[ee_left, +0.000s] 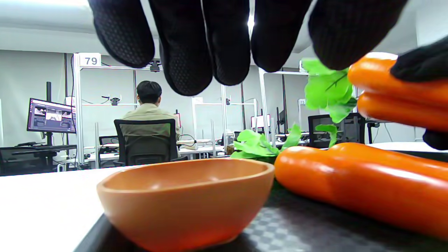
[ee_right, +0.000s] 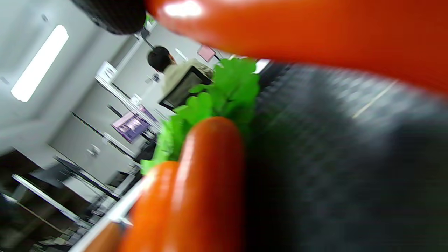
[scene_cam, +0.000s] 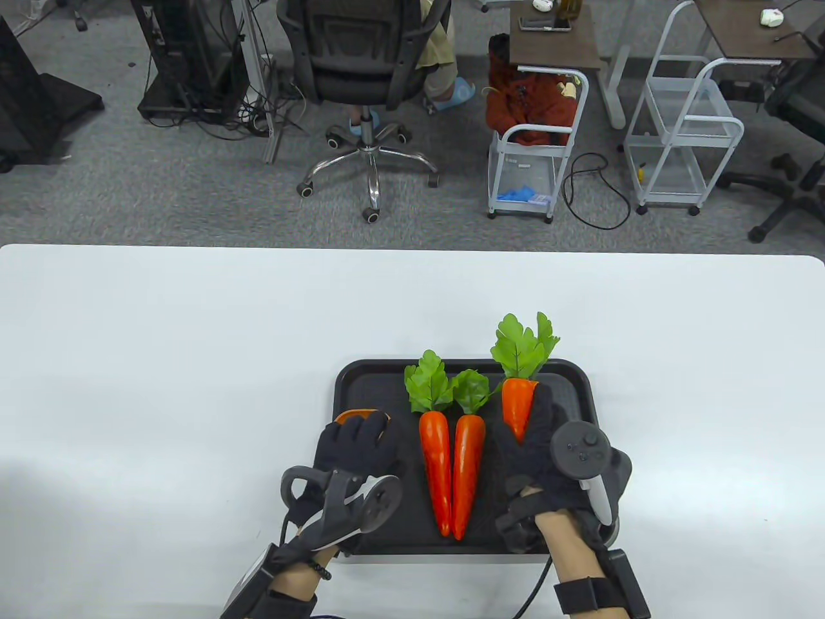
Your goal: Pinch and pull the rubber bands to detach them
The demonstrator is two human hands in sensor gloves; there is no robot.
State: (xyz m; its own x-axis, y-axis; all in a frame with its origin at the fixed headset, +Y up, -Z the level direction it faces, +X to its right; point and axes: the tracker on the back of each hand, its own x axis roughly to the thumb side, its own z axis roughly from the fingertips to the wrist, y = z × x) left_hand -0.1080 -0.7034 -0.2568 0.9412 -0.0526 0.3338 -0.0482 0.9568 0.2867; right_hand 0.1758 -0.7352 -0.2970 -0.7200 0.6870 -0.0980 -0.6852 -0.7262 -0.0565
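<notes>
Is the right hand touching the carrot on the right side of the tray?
Touching. In the table view the right hand wraps its fingers around the carrot.

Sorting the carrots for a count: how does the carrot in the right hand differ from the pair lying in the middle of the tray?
The held carrot is gripped by the right hand and lifted, as the left wrist view shows; the middle pair lies untouched on the tray. Its leaves reach past the tray's far rim; the pair's stay inside. All are orange with green tops.
</notes>
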